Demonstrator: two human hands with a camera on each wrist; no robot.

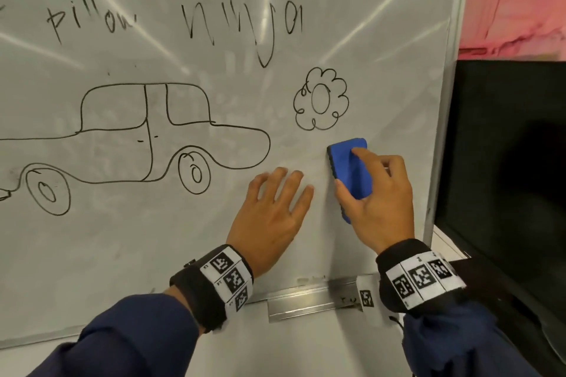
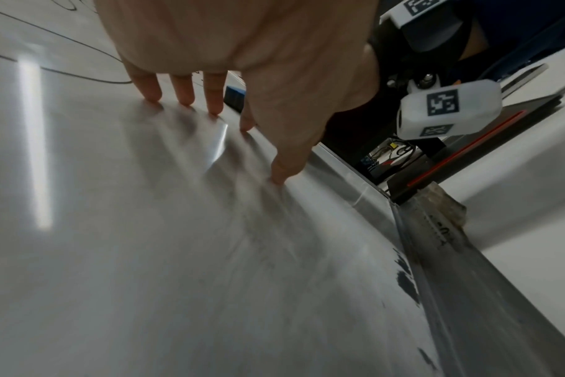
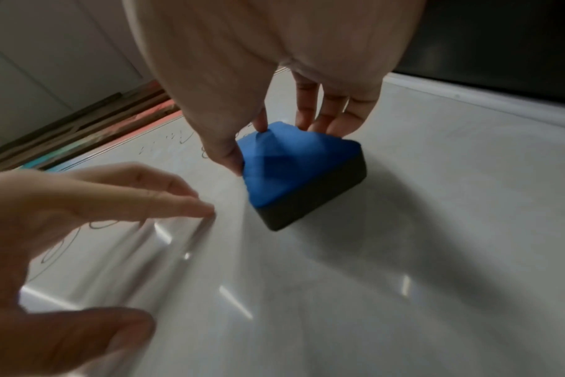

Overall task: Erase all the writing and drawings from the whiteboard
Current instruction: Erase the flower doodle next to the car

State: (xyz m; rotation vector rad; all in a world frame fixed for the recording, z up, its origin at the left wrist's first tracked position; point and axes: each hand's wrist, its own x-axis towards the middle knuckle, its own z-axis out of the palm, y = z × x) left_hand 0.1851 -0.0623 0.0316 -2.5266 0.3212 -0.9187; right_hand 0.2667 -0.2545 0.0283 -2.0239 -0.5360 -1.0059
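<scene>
The whiteboard (image 1: 382, 24) carries black marker work: the words "pillow" (image 1: 92, 20) and "ninja" (image 1: 245, 24), a car drawing (image 1: 147, 138) and a flower drawing (image 1: 320, 98). My right hand (image 1: 376, 193) grips a blue eraser (image 1: 349, 171) with a dark felt base (image 3: 310, 204) and holds it flat on the board just below the flower. My left hand (image 1: 275, 214) rests beside it with spread, straight fingers (image 2: 184, 89) pressing the board. The eraser (image 2: 234, 98) shows past those fingers in the left wrist view.
A metal marker tray (image 1: 309, 297) runs along the board's lower edge, below my wrists. The board's metal frame (image 1: 441, 131) stands at the right, with a black screen (image 1: 505, 162) beyond it. A pink surface (image 1: 517, 0) lies above the screen.
</scene>
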